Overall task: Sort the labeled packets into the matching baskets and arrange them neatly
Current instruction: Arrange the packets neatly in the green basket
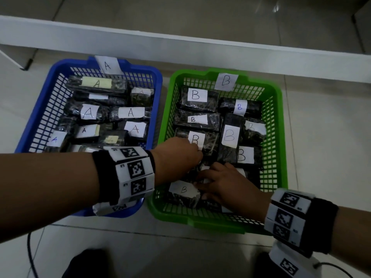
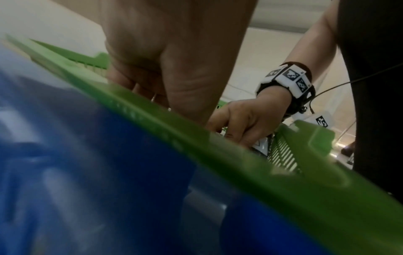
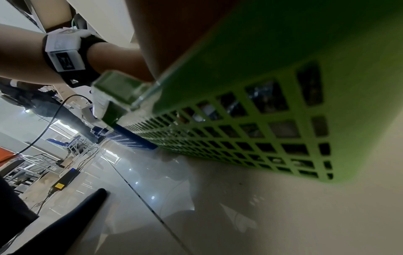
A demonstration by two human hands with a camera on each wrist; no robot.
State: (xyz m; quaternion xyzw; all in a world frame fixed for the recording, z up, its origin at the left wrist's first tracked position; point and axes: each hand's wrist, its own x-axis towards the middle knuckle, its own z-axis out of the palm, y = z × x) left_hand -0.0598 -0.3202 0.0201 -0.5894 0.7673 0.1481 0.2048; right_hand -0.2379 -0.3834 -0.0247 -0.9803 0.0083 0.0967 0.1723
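Both hands work inside the green basket. Our left hand curls down among the B packets; whether it grips one, we cannot tell. Right hand spreads flat on the near-row packet. We should nudge the packets flush, labels up.

Glossy pale tiled floor; white shelf edge behind.

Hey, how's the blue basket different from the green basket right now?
The blue basket sits left and carries an A tag; the green basket sits right and carries a B tag. Blue holds A-labeled packets, green B-labeled ones. Both hands, left hand and right hand, reach into green; none into blue. Both are lattice-walled plastic baskets on the floor.
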